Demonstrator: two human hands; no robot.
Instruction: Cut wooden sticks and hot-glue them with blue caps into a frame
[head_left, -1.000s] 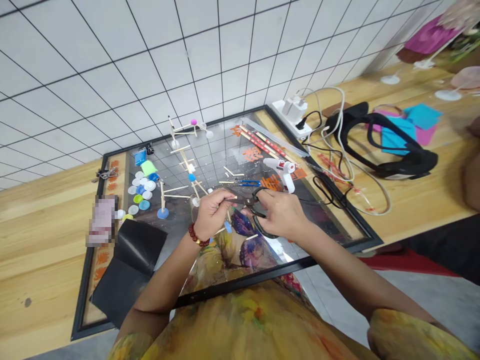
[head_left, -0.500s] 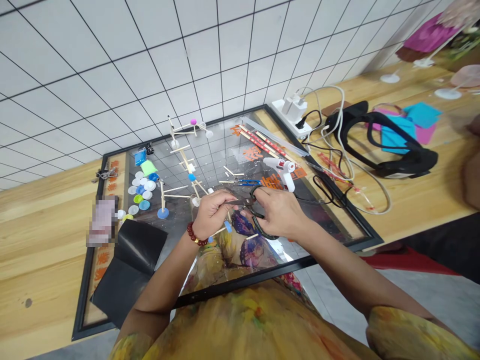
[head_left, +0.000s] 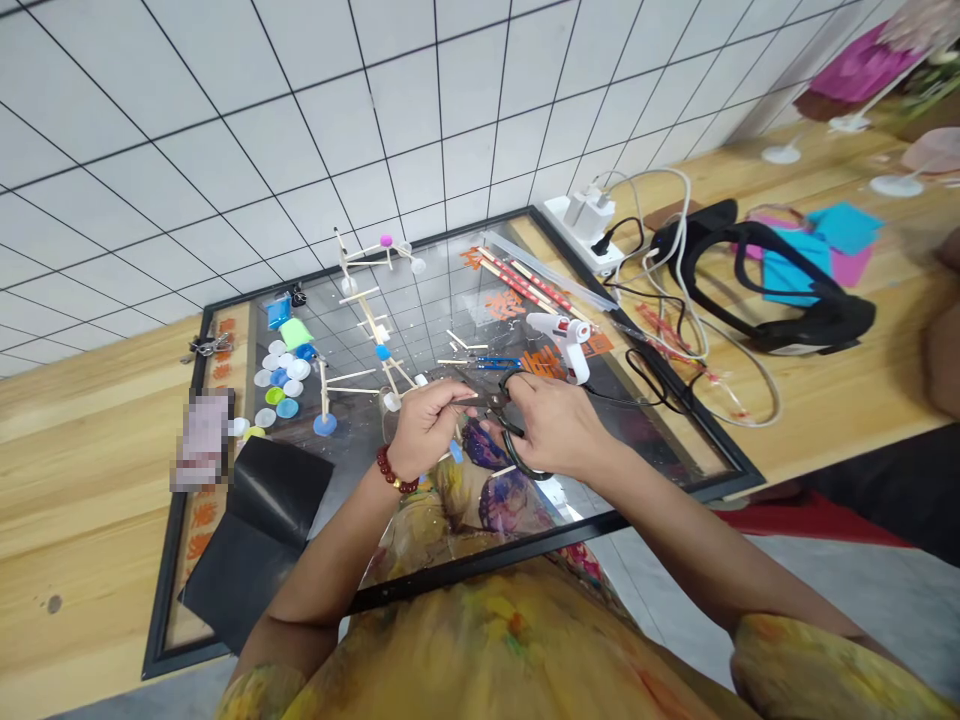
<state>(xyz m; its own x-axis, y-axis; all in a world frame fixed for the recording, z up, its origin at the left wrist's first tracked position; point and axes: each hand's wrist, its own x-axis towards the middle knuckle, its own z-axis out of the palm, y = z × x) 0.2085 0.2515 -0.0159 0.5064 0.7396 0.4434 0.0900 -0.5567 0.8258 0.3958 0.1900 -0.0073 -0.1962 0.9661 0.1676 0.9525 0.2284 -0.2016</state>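
In my right hand is a pair of black-handled scissors, its blades pointing left and parted. My left hand is pinched closed at the blades, and what lies between its fingertips is too small to make out. A red bead bracelet circles that wrist. Beyond my hands stands a structure of wooden sticks with a blue piece on it. To its left, another stick piece rises from a blue bottle cap. A blue cutter-like tool and short cut sticks lie just past the scissors.
A white glue gun rests right of the hands, near red-wrapped chopsticks. Bottle caps, a phone and a black sheet lie left. Power strip, cables and a black headset sit right. A person's arm shows at far right.
The scissor blades have parted; before, they were closer together near my left fingertips. Both hands stay in almost the same place.
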